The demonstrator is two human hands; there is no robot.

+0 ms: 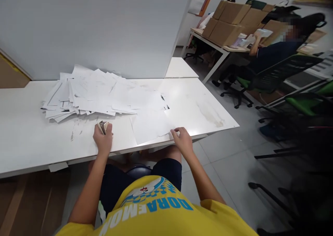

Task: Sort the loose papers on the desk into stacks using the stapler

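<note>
White paper is covering the far part of the table [31,138] in front of me, a loose pile of sheets [91,95] spreading left of centre. My left hand [103,140] is curling around a small dark object [103,126], resting near the table's near edge, just below the pile. My right hand [183,138] is lying with fingers loosely spread, fingertips touching the near corner of a single sheet [151,125]. Far right, another person is sitting beside cardboard boxes [231,20].
</note>
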